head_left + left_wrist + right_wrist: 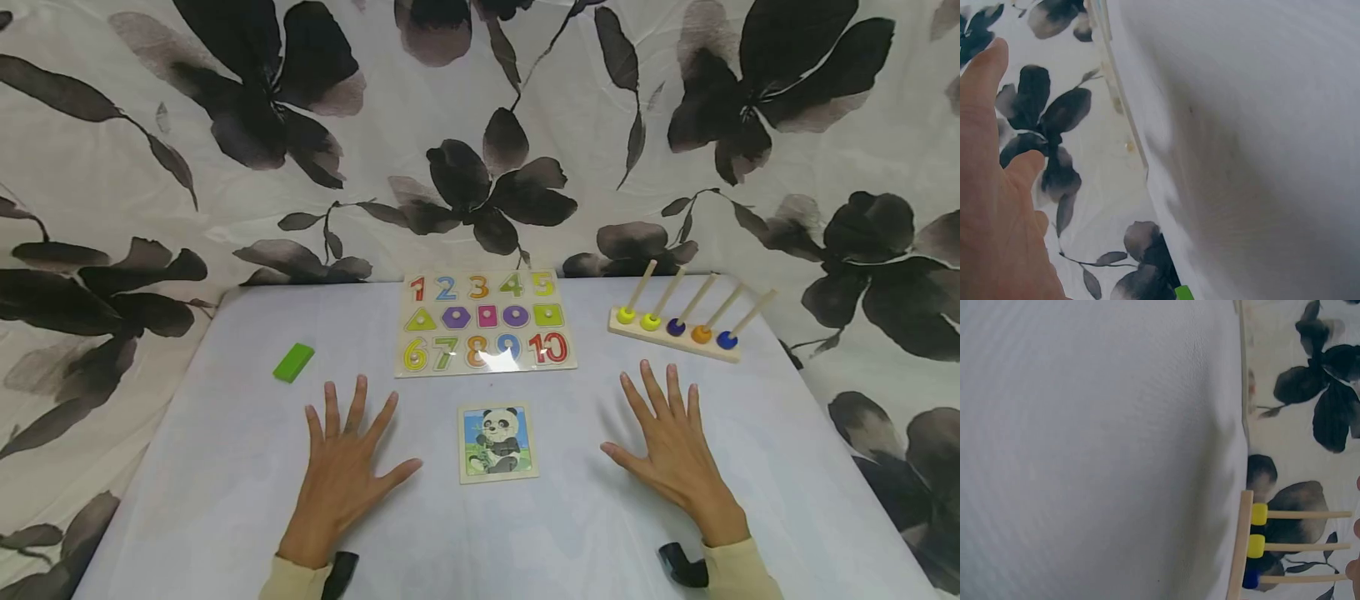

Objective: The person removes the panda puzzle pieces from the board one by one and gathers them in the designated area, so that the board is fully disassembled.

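Note:
My left hand (341, 471) is spread with straight fingers over the white table, left of a panda picture puzzle (498, 442) in a light wooden frame. To the right of that puzzle my right hand (675, 450) is spread the same way, holding nothing. Beyond the left fingertips lies a green block (293, 362). A wooden number and shape board (486, 323) lies behind the panda puzzle, its pieces seated. Past the right fingertips stands a wooden peg stand (675, 332) with yellow, dark blue and orange beads on slanting pegs. The left wrist view shows part of the left hand (1004, 181).
A white cloth (420, 542) covers the table. Behind and beside it hangs a floral curtain (375, 208) with dark flowers. Each wrist wears a black strap-like device (684, 567) next to a beige sleeve (742, 571).

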The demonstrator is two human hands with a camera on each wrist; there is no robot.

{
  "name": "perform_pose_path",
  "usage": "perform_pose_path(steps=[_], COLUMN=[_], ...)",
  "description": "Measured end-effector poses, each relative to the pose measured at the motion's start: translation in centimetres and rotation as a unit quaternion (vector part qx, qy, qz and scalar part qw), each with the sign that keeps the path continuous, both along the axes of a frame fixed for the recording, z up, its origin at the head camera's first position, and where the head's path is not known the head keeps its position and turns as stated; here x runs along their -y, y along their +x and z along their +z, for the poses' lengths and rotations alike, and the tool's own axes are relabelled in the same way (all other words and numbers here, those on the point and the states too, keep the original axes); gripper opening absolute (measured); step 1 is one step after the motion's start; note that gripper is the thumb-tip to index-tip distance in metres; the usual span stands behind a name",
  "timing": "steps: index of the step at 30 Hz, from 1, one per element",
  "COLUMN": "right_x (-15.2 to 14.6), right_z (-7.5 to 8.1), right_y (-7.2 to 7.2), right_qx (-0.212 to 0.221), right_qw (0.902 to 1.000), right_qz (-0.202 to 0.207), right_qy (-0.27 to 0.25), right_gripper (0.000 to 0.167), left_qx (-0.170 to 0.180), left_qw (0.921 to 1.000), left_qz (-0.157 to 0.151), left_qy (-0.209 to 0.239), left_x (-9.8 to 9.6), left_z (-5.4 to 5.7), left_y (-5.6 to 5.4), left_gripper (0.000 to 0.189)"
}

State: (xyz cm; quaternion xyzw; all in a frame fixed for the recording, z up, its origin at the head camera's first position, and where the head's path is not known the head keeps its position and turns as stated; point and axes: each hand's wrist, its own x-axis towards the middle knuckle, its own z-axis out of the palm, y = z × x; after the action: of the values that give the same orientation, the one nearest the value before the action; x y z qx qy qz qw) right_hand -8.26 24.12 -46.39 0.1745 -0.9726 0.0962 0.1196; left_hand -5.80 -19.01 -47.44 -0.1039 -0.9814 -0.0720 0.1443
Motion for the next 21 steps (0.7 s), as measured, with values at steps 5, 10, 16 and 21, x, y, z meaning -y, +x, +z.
perform_pose_path(steps=[5,10,16,21], right_x=[0.3,1.1,3.1,5.5], right_z=[-0.1,-0.2,-0.1,-0.5], right_y=[-0.1,-0.5,-1.2,-1.9], right_qx=[0.005,0.022,0.046,0.075], right_qw=[0.9999,0.9994,0.9970,0.9925], right_qz=[0.000,0.000,0.011,0.038], right_qy=[-0.011,-0.028,-0.061,-0.089], right_gripper=[0.094,0.093,0.092,0.086], left_qx=[0.013,0.060,0.135,0.186], left_qw=[0.9999,0.9974,0.9818,0.9657], left_qz=[0.004,-0.006,-0.054,-0.090], left_qy=[0.005,0.038,0.122,0.158], left_x=[-0.1,-0.9,-3.0,-5.0], left_z=[0.0,0.0,-0.2,-0.6], left_y=[0.0,0.0,0.6,1.4], left_gripper=[0.093,0.083,0.059,0.048])
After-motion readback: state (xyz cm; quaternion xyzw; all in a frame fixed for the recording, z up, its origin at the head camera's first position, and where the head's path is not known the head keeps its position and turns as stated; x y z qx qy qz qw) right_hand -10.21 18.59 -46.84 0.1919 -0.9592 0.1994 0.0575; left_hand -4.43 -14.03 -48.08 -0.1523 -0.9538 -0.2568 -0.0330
